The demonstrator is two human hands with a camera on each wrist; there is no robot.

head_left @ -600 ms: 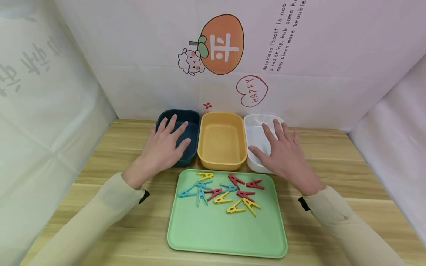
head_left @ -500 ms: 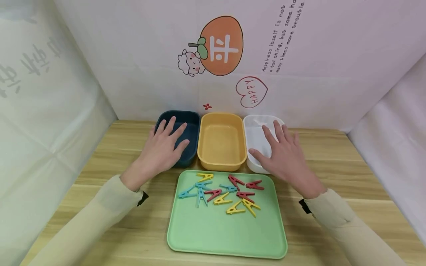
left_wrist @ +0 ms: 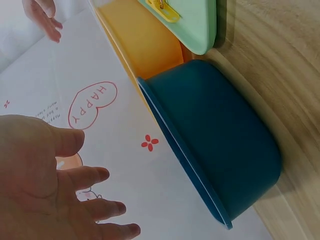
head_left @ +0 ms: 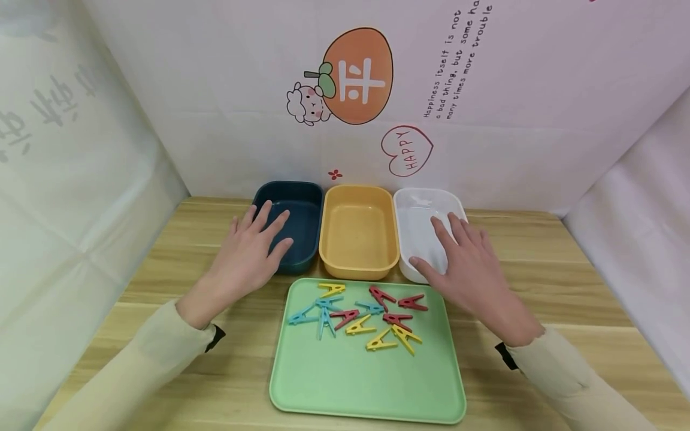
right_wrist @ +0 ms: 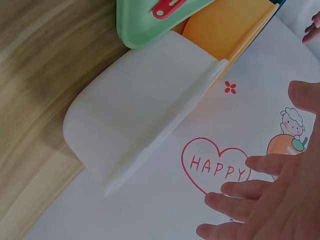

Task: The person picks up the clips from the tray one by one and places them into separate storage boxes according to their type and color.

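My left hand (head_left: pixel 245 257) hovers with spread fingers over the near left part of the dark blue bin (head_left: pixel 299 224). In the left wrist view, a gap separates that hand (left_wrist: pixel 55 185) from the blue bin (left_wrist: pixel 215 135). Likewise spread, my right hand (head_left: pixel 469 269) is above the white bin (head_left: pixel 415 212) and holds nothing. The right wrist view has its fingers apart from the white bin (right_wrist: pixel 140 105). Between those two stands a yellow bin (head_left: pixel 358 230). Nearer me, a green tray (head_left: pixel 366 383) carries several clothespins: yellow (head_left: pixel 360 325), blue (head_left: pixel 326 322) and red (head_left: pixel 412 302).
All three bins stand side by side on the wooden table (head_left: pixel 215 383), against a white printed cloth (head_left: pixel 242 90) at the back. More white cloth (head_left: pixel 70 179) hangs at the left and right. The clothespins lie bunched in the tray's far half.
My left hand has drawn back toward me and to the left. The right hand has moved slightly nearer and to the right. The clothespins and bins stay in place.
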